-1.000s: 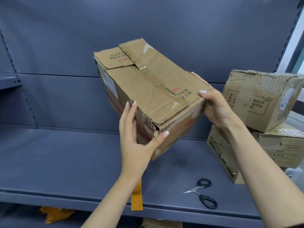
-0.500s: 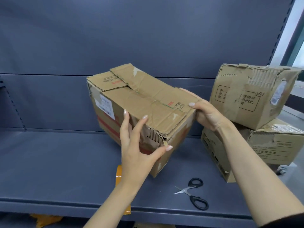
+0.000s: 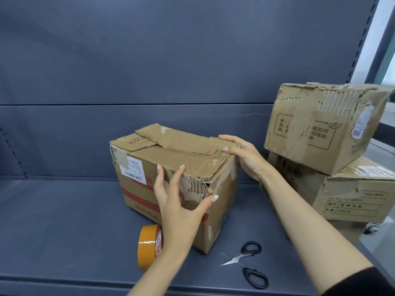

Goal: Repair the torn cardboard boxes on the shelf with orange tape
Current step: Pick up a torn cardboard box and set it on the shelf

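A torn cardboard box stands on the grey shelf, its near top corner ripped with bare corrugation showing. My left hand lies against its front side at that torn corner, fingers straight and pointing up, thumb spread across the corner edge. My right hand rests on the box's top right edge with fingers fairly straight. A roll of orange tape stands on edge just in front of the box, left of my left wrist.
Black-handled scissors lie slightly open on the shelf, near its front edge and right of the box. Two more worn boxes are stacked at the right: an upper one tilted on a lower one. The shelf's back panel rises behind.
Both hands lowered the box from the air onto the shelf. The view tilted down, and the orange tape roll came into sight.
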Action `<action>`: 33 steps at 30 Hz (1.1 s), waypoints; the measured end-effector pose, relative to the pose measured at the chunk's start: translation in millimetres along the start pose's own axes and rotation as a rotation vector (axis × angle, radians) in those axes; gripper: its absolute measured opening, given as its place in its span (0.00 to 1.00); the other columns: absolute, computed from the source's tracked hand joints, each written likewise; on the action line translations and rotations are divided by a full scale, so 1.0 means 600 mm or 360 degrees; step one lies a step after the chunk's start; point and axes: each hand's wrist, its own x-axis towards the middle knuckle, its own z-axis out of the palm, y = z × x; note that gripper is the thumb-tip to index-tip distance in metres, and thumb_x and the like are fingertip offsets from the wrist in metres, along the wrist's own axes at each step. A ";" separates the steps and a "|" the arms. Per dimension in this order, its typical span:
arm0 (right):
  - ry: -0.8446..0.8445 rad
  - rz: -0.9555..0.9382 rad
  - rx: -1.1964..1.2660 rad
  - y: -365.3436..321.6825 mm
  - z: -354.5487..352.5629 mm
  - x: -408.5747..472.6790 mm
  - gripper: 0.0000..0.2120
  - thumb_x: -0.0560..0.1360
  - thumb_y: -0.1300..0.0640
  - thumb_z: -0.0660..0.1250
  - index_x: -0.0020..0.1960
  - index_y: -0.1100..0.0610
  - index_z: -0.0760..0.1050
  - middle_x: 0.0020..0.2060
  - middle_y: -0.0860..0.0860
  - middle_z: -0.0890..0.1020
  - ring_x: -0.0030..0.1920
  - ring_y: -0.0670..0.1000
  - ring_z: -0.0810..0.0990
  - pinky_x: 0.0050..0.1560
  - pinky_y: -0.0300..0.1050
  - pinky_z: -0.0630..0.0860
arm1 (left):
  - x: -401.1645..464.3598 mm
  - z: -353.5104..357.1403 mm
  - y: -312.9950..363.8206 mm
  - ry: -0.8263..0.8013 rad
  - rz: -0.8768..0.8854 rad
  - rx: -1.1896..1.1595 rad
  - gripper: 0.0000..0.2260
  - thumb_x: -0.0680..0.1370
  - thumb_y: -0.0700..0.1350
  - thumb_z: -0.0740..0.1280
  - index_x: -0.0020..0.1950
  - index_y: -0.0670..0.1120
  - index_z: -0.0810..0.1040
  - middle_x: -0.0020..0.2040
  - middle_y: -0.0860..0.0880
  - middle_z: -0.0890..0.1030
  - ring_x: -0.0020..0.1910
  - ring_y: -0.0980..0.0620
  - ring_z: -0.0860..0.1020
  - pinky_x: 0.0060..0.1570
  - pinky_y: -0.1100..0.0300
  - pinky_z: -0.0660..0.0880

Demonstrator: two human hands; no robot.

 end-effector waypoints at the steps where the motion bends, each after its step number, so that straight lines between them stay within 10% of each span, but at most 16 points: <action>1: 0.0022 0.0001 -0.0034 0.009 0.003 0.005 0.14 0.75 0.60 0.70 0.60 0.50 0.79 0.58 0.52 0.82 0.61 0.54 0.79 0.64 0.49 0.74 | 0.002 0.002 -0.006 -0.0003 -0.0036 0.0010 0.35 0.60 0.58 0.75 0.66 0.64 0.67 0.77 0.55 0.51 0.72 0.72 0.48 0.61 0.83 0.50; 11: 0.0476 -0.0027 -0.0331 0.031 0.041 -0.025 0.24 0.79 0.51 0.65 0.73 0.49 0.66 0.71 0.44 0.70 0.71 0.44 0.66 0.73 0.46 0.63 | 0.009 -0.011 -0.030 -0.0143 -0.0033 0.0114 0.36 0.64 0.58 0.76 0.68 0.61 0.65 0.72 0.59 0.52 0.73 0.64 0.52 0.59 0.83 0.50; 19: 0.0610 -0.0338 -0.0577 -0.006 0.146 -0.202 0.39 0.68 0.31 0.68 0.75 0.39 0.59 0.75 0.32 0.58 0.73 0.32 0.55 0.69 0.30 0.56 | 0.124 -0.137 -0.083 0.0333 -0.0171 0.0058 0.29 0.74 0.52 0.72 0.72 0.52 0.65 0.71 0.54 0.64 0.72 0.57 0.61 0.72 0.52 0.62; 26: 0.0538 -0.0374 -0.0907 0.020 0.167 -0.191 0.29 0.71 0.49 0.74 0.69 0.39 0.67 0.75 0.34 0.56 0.72 0.31 0.54 0.64 0.24 0.55 | 0.188 -0.176 -0.176 -0.0019 -0.0659 -0.0151 0.37 0.71 0.57 0.73 0.75 0.49 0.61 0.69 0.53 0.70 0.69 0.54 0.68 0.65 0.57 0.68; 33: 0.0350 -0.0339 -0.0814 0.030 0.087 -0.133 0.24 0.73 0.59 0.74 0.61 0.38 0.71 0.72 0.34 0.63 0.72 0.40 0.64 0.71 0.48 0.68 | 0.140 -0.177 -0.204 0.0071 -0.0599 -0.0188 0.29 0.74 0.44 0.73 0.72 0.48 0.66 0.67 0.54 0.73 0.65 0.57 0.71 0.68 0.57 0.67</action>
